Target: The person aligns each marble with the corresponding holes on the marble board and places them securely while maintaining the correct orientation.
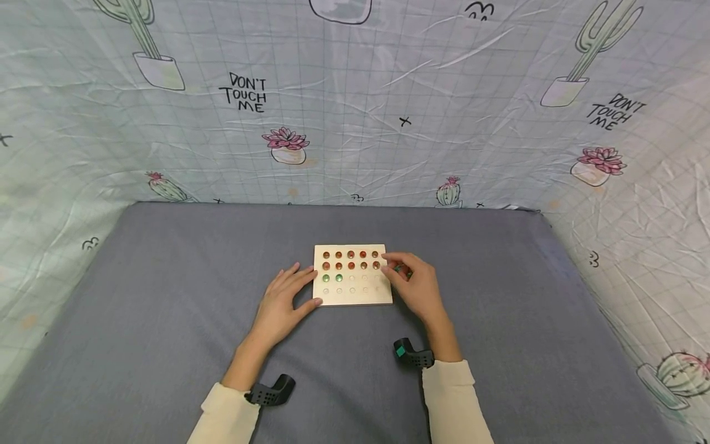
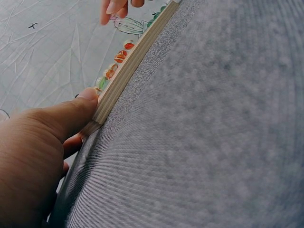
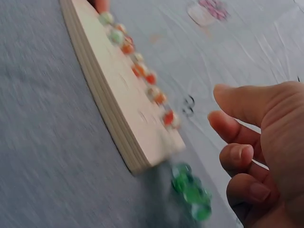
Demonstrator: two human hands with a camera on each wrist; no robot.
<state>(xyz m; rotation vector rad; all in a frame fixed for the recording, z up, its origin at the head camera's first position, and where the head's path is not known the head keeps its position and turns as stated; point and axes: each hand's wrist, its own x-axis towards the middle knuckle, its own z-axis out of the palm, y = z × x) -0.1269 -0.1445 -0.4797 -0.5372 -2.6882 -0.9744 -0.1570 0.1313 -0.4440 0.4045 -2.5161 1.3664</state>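
A pale wooden board with rows of round hollows lies on the cloth. Red-orange marbles fill its two back rows, and two green marbles sit at the left of the third. My left hand rests against the board's left side, fingers extended, its thumb at the near corner. Off the right edge is my right hand, fingers loosely bent, thumb and index finger apart with nothing between them. Close by its fingers, several loose green marbles lie clustered beside the board, partly hidden in the head view.
Grey cloth covers the table around the board. A patterned curtain hangs behind and along both sides. Black wrist devices are worn on both forearms, close to the light sleeves.
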